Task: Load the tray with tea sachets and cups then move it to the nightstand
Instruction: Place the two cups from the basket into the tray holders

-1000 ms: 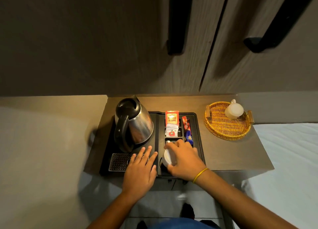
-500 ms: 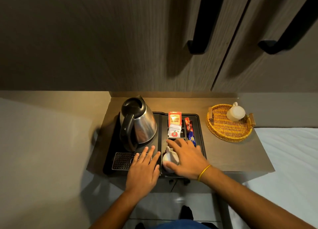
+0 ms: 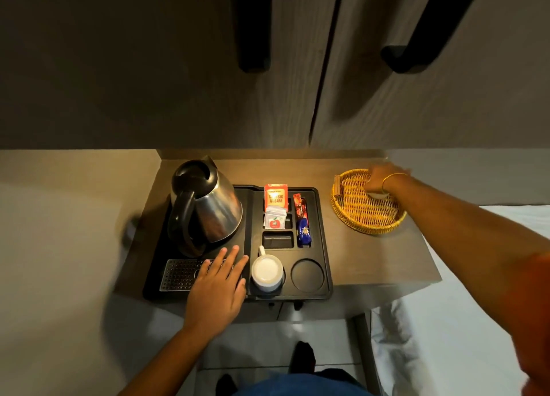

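Note:
A black tray [image 3: 323, 241] lies on the wooden table [image 3: 387, 261]. A white cup [image 3: 267, 272] stands in its left round recess, and the right recess [image 3: 307, 274] is bare. In the slots behind are a red tea sachet [image 3: 276, 196], a white sachet [image 3: 275, 220] and stick packets [image 3: 302, 221]. My left hand [image 3: 217, 288] rests flat on the tray beside the cup, fingers spread. My right hand [image 3: 378, 178] reaches into the wicker basket [image 3: 366, 214] and covers a second white cup [image 3: 377, 194], of which only a sliver shows. The hand is blurred.
A steel kettle [image 3: 208, 205] with a black handle stands on the tray's left half, behind a drip grid [image 3: 178, 273]. Cabinet doors with black handles [image 3: 253, 38] hang overhead. A white bed [image 3: 476, 321] lies to the right of the table.
My right hand let go of the cup in the tray's left recess and moved right and back into the wicker basket, onto the second cup. The left hand stayed on the tray.

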